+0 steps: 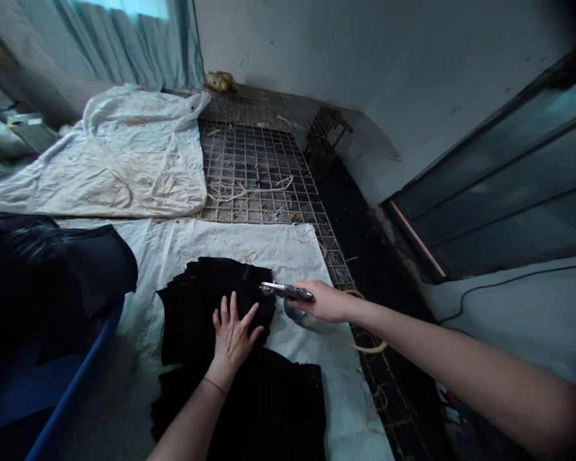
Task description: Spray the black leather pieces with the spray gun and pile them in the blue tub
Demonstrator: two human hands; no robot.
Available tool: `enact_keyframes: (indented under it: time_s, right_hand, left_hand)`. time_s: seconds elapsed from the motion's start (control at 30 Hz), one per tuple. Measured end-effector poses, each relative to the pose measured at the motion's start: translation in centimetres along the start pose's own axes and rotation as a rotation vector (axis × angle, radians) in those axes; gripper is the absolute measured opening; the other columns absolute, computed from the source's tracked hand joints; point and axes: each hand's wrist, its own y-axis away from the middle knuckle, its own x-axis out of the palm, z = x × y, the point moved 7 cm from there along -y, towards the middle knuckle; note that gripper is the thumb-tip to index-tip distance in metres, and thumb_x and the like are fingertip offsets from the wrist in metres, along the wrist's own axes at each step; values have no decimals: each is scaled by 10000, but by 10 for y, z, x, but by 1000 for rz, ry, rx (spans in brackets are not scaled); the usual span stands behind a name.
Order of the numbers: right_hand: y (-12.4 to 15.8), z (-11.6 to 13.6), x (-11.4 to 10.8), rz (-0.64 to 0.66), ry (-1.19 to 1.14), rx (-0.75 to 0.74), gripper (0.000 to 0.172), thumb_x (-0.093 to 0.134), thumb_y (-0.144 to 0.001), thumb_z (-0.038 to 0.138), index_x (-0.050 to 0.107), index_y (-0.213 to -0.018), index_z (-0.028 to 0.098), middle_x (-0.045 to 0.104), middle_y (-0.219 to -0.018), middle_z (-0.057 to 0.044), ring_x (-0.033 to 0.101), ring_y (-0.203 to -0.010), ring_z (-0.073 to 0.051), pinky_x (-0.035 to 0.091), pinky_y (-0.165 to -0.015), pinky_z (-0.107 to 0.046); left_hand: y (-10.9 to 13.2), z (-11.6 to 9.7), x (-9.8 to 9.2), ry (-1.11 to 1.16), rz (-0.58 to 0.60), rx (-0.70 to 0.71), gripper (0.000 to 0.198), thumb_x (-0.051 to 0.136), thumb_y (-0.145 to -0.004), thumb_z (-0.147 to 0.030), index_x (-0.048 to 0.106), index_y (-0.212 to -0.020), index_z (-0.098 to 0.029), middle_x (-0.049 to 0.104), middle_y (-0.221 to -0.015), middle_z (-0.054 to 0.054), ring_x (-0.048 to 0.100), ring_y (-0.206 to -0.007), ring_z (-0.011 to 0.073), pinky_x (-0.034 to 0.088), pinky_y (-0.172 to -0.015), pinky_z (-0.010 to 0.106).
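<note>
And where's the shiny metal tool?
The metal tool is just below the middle of the head view, in the right grip, its tip at the right edge of the upper black cloth stack.

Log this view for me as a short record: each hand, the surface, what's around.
Left hand: spread flat on black layered pieces
Right hand: gripping a spray-gun-like tool, front end toward those pieces
Surface: white sheet on wire grid
Left side: blue tub, dark material heaped in it
Beyond: crumpled pale sheet
</note>
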Motion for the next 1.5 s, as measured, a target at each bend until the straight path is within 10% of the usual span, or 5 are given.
enact_keyframes:
  time_s: [0.7,1.5]
  right_hand:
    - [3,-4,12,42,75,1,97,586,-756,275,598,-754,179,593,-669,6,529,-636,-147,360,-586,-227]
    - [-28,4,-25,-40,48,0,147,591,-739,288,633,-801,161,627,-690,-2,557,-684,-166,396,-609,-229]
  left_hand:
    - [2,-1,6,-30,24,-48,525,585,-819,-505,475,-1327,-428,224,-1561,79,158,-1412,393,238,-1057,613]
    - [2,-1,7,-46,3,-31,511,591,-819,-495,481,-1315,-447,246,-1551,84,178,-1405,404,250,-1046,629]
